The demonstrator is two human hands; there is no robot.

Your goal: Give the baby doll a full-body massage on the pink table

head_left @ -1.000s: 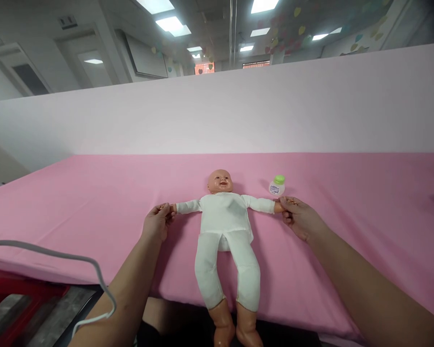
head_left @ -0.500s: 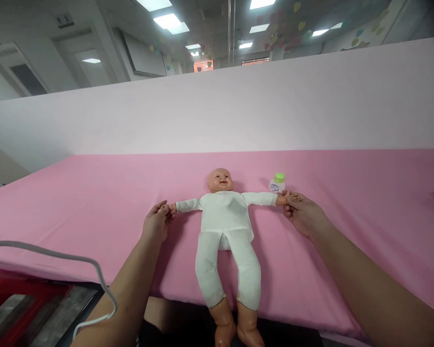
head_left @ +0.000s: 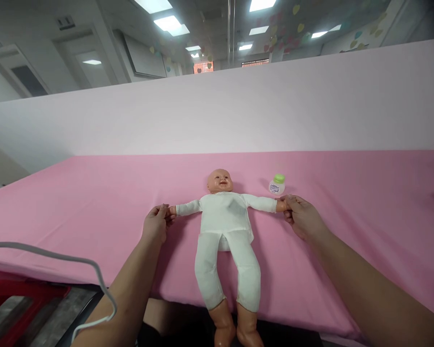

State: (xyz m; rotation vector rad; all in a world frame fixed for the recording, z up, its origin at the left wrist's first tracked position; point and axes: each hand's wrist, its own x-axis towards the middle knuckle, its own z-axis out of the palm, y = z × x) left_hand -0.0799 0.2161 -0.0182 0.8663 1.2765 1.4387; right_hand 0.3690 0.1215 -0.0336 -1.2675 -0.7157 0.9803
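Observation:
A baby doll (head_left: 226, 217) in a white top and white trousers lies face up, its arms spread wide and its bare feet past the table's front edge. My left hand (head_left: 156, 222) is closed round the doll's hand on the left side. On the right, my right hand (head_left: 303, 215) pinches the doll's other hand, which my fingers mostly cover. Just beyond my right hand stands a small clear bottle (head_left: 277, 184) with a green cap and a printed label.
A pink sheet (head_left: 104, 207) covers the table, with a white panel (head_left: 217, 113) along its back. A grey cable (head_left: 58, 254) loops over my left forearm. At the lower left is a red stool (head_left: 21, 301).
My fingers have closed further over both of the doll's hands. The doll's arm on the right is slightly lower, and the bottle has not visibly moved.

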